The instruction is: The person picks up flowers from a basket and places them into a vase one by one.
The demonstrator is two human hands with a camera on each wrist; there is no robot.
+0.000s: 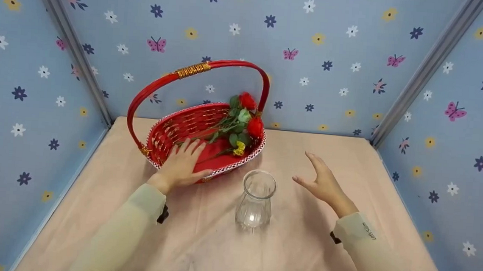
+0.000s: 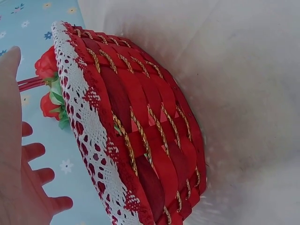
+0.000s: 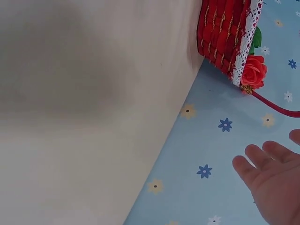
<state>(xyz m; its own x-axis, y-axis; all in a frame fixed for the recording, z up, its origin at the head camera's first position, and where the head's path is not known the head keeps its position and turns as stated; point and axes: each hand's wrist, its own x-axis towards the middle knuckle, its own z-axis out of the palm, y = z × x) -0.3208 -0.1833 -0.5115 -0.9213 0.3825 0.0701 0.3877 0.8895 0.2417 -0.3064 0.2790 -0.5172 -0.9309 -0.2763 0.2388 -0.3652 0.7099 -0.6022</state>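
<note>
A red woven basket (image 1: pixel 230 168) with a white lace rim and a tall arched handle (image 1: pixel 155 86) stands at the back left of the table. Inside it lie artificial flowers: red roses (image 1: pixel 255 127), a pale green one (image 1: pixel 243 115) and a small yellow flower (image 1: pixel 239 148), with long green stems. My left hand (image 1: pixel 182 165) is over the basket's near rim, fingers spread and holding nothing. To the right, my right hand (image 1: pixel 323 183) hovers above the table, thumb and fingers apart, with nothing in it. Between the hands stands an upright clear glass vase (image 1: pixel 254 208), nearer the front than the basket.
A pale pink cloth (image 1: pixel 224 257) covers the table. Blue panels (image 1: pixel 296 80) printed with flowers and butterflies close in the back and both sides, with grey posts (image 1: pixel 428 72) at the corners. The basket's handle rises high against the back panel.
</note>
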